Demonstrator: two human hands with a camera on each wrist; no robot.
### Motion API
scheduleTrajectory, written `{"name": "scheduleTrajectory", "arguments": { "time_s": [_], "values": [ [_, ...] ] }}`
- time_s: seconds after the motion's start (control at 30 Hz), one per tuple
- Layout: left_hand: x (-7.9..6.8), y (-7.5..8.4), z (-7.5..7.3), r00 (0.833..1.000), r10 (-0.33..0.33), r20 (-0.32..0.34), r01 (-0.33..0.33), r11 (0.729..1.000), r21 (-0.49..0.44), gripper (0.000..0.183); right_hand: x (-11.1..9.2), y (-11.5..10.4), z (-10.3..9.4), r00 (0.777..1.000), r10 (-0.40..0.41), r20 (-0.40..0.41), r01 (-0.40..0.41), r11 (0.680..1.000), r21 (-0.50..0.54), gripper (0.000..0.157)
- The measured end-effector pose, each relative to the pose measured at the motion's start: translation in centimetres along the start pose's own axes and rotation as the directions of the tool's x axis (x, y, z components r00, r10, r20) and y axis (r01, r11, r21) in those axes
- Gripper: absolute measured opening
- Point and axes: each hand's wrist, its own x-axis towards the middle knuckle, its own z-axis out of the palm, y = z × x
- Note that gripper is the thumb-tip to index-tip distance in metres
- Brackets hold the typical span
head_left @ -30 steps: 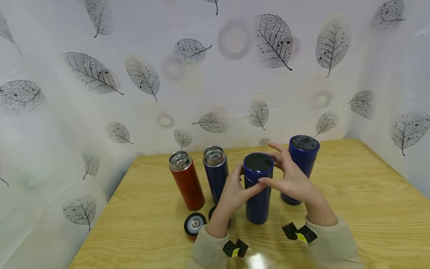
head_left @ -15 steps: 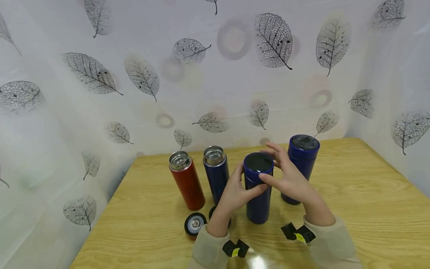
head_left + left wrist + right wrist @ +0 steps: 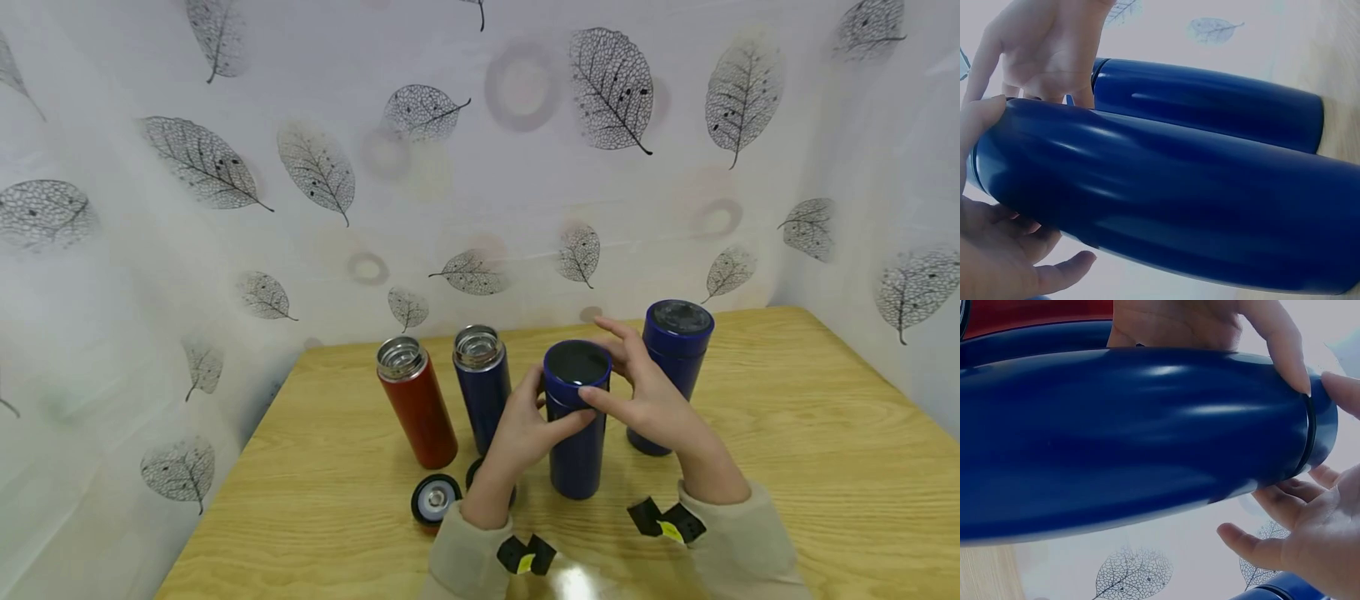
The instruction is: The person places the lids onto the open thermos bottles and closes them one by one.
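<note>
An upright blue thermos bottle (image 3: 576,467) with a dark-topped lid (image 3: 577,367) stands on the table between both hands. My left hand (image 3: 522,432) grips the upper body from the left, its thumb just below the lid seam. From the right, my right hand (image 3: 654,407) holds the lid, thumb in front and fingers behind. In the right wrist view, a dark seam separates the lid (image 3: 1325,428) from the bottle body (image 3: 1129,444). Some fingers of both hands are hidden behind the bottle in the head view.
A red bottle (image 3: 420,412) and a dark blue bottle (image 3: 482,400) stand lidless at left. One upturned lid (image 3: 436,500) lies before them; another lid (image 3: 476,473) is partly behind my left wrist. A lidded blue bottle (image 3: 678,350) stands beyond my right hand. A leaf-patterned curtain (image 3: 517,192) hangs behind.
My right thumb has shifted slightly up on the lid's front, away from the left thumb. The bottle and the other things keep their places.
</note>
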Motion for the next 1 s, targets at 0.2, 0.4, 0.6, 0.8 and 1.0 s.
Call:
{"name": "scheduleTrajectory", "arguments": {
  "time_s": [0.2, 0.4, 0.6, 0.8, 1.0],
  "values": [
    [-0.1, 0.4, 0.2, 0.998, -0.045, -0.032, 0.046, 0.999, 0.017, 0.056, 0.0, -0.2, 0.1, 0.999, 0.026, -0.038, -0.027, 0.999, -0.026, 0.076],
    [-0.6, 2.7, 0.1, 0.997, -0.059, -0.043, 0.060, 0.998, 0.025, 0.053, 0.1, -0.4, 0.3, 0.996, 0.062, -0.067, -0.066, 0.997, -0.047, 0.076],
    [-0.9, 3.7, -0.1, 0.999, -0.031, -0.019, 0.031, 0.999, 0.039, 0.050, 0.3, 0.0, 0.6, 0.998, 0.052, -0.030, -0.052, 0.998, -0.019, 0.073],
    [-0.8, 3.6, -0.2, 1.000, -0.011, -0.014, 0.012, 1.000, 0.022, 0.051, 0.4, 0.2, 0.8, 0.997, -0.073, 0.001, 0.073, 0.996, 0.054, 0.070],
    [-0.6, 3.4, 0.0, 1.000, -0.004, -0.022, 0.004, 1.000, 0.000, 0.051, 0.3, 0.0, 0.8, 0.999, -0.033, -0.042, 0.033, 0.999, 0.002, 0.067]
  ]
}}
